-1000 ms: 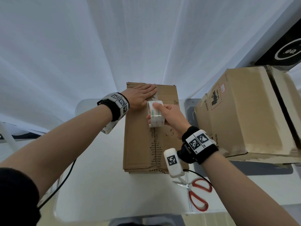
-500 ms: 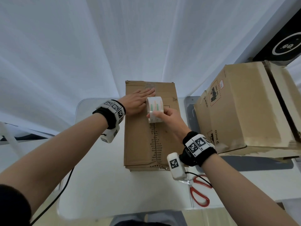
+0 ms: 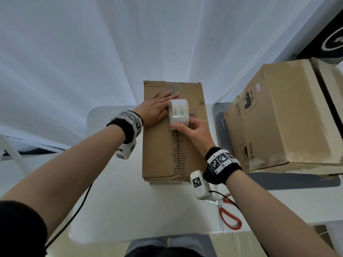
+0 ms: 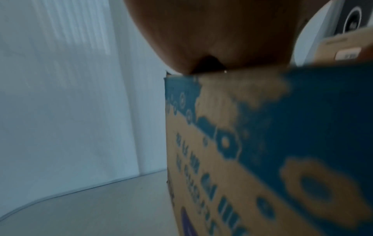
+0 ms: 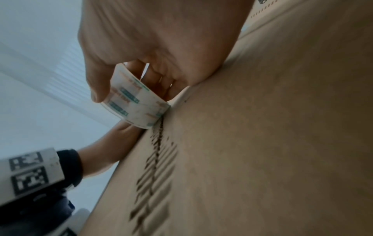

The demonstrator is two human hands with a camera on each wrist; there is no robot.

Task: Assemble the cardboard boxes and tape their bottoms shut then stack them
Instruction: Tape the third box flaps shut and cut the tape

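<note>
A brown cardboard box (image 3: 159, 151) stands on the white table (image 3: 115, 201), its closed flaps facing up with a torn seam (image 3: 178, 151) down the middle. My left hand (image 3: 155, 109) lies flat on the far part of the top, fingers straight, beside the seam. My right hand (image 3: 189, 129) grips a roll of clear tape (image 3: 179, 113) standing on edge over the seam; in the right wrist view the tape roll (image 5: 134, 106) touches the box (image 5: 262, 151) and my thumb presses its side. The left wrist view shows the box's blue printed side (image 4: 262, 151) under my palm (image 4: 218, 36).
A larger assembled cardboard box (image 3: 285, 115) sits on the table at the right, with another box edge (image 3: 332, 84) behind it. Red-handled scissors (image 3: 229, 214) lie near the table's front right. White curtains hang behind the table.
My right hand has rolled the tape a little toward me along the seam. My left hand has stayed flat on the far part of the top.
</note>
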